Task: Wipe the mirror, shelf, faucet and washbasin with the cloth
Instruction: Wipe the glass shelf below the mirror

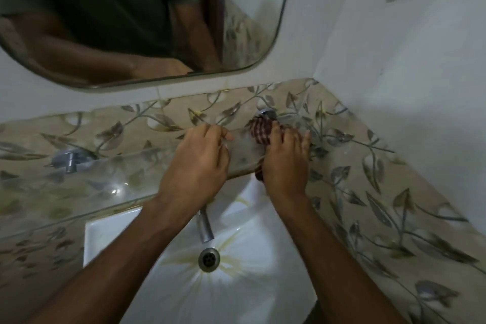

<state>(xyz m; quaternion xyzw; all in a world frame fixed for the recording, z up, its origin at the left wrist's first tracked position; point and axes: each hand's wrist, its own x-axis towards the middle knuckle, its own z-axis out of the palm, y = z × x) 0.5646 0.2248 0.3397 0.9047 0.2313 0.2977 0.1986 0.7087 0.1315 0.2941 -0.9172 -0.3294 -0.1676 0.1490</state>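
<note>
1. Right hand (285, 163) – grip closed on the checked cloth (263, 130), pressing it over the right end of the glass shelf (105, 179).
2. Left hand (197, 163) – fingers curled, steadying the shelf's edge just beside it.
3. Risk: hard pressure could strain the bracket (267, 113) above the washbasin (249, 284).

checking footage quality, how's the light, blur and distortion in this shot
Head view: dim and soft throughout; hands and cloth slightly motion-blurred; wide-angle lens bends the mirror edge and glass shelf; small glare spots on the shelf, brighter light on the washbasin.
</note>
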